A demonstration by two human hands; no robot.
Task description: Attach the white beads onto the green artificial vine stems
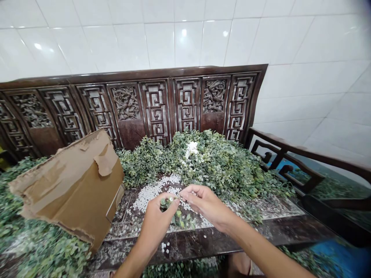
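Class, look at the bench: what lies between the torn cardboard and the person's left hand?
Between the torn cardboard and the left hand, small white pieces lie scattered on the dark wooden seat, as the head view shows.

My left grip (156,218) hides part of the leafy sprig (164,204), and its curled fingers are mostly out of sight. Whatever my right grip (207,204) pinches is too small to tell. The torn cardboard (84,189) covers some of the carved backrest (130,131), which the left edge cuts off. Both my forearms run out at the bottom, and a yellow thing (3,159) at far left is cropped beyond recognition.
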